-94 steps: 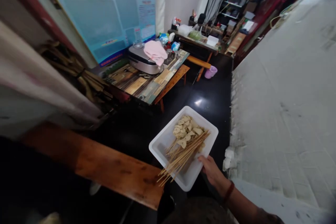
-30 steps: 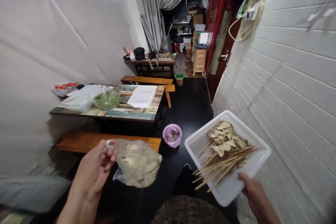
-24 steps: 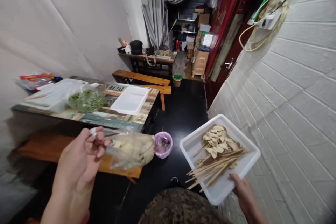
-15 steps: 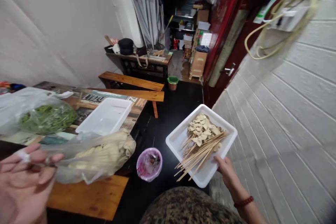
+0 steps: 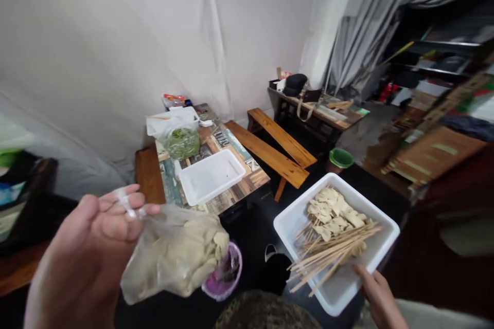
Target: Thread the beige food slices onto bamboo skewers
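My left hand (image 5: 111,221) is at the left, its fingers curled through the knotted handle of a clear plastic bag (image 5: 139,272). Pale, flat, folded food pieces (image 5: 193,252) fill the bag, which hangs out to the right of the fingers. My right hand (image 5: 376,290) grips the near right edge of a white plastic tray (image 5: 335,306), thumb on the rim, other fingers hidden beneath. In the tray lie several wooden skewers (image 5: 332,257) threaded with similar pale folded pieces (image 5: 334,211), their bare ends pointing to the lower left.
A patterned table (image 5: 250,177) bears a white tray (image 5: 212,177) and a bag of green vegetables (image 5: 183,141). Wooden benches (image 5: 266,154) stand beyond. On the floor are a purple bin (image 5: 235,280) and a green-lined bin (image 5: 341,158). Cardboard boxes (image 5: 443,157) stand at right.
The view has turned left, so the table and benches now sit nearer the middle. Both hands still hold the bag and the tray; the bag has swung closer to my body.
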Motion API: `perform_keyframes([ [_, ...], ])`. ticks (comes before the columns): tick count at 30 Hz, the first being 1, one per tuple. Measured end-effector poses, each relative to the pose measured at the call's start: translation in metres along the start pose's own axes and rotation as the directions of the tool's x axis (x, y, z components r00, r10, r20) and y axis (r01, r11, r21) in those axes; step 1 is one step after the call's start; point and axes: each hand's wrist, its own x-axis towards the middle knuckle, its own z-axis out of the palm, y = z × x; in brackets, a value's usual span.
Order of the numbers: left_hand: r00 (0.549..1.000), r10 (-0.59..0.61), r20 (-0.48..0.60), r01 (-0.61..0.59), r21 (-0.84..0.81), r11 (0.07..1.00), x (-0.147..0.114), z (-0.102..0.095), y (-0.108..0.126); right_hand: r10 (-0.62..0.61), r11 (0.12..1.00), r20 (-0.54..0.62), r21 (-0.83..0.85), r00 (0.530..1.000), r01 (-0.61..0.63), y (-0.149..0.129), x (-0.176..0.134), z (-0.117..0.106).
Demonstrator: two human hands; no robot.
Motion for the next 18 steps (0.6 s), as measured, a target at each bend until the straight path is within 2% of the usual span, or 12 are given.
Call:
perform_keyframes([
  [4,0.997,-0.041,-0.064,0.031,-0.158,0.987,0.018,0.048,-0.017,0.037,0.998,0.132,-0.049,0.991,-0.031,-0.059,0.066,0.036],
  [7,0.993,-0.039,-0.109,0.014,-0.227,0.974,0.038,0.081,-0.021,0.023,0.996,0.152,-0.094,0.988,-0.009,-0.096,0.109,0.059],
  [10,0.99,-0.015,-0.139,-0.018,-0.237,0.971,0.063,0.105,-0.016,0.035,0.988,0.16,-0.155,0.987,-0.01,-0.127,0.154,0.086],
  [14,0.986,0.056,-0.155,-0.096,-0.267,0.959,0.096,0.136,-0.016,0.074,0.982,0.239,-0.186,0.968,-0.029,-0.164,0.211,0.142],
  [16,0.984,0.052,-0.168,-0.098,-0.279,0.955,0.113,0.155,-0.024,0.068,0.984,0.285,-0.179,0.956,-0.016,-0.183,0.238,0.176],
  [18,0.98,0.029,-0.197,-0.088,-0.297,0.951,0.131,0.176,-0.038,0.009,0.982,0.331,-0.181,0.944,0.054,-0.203,0.265,0.21],
])
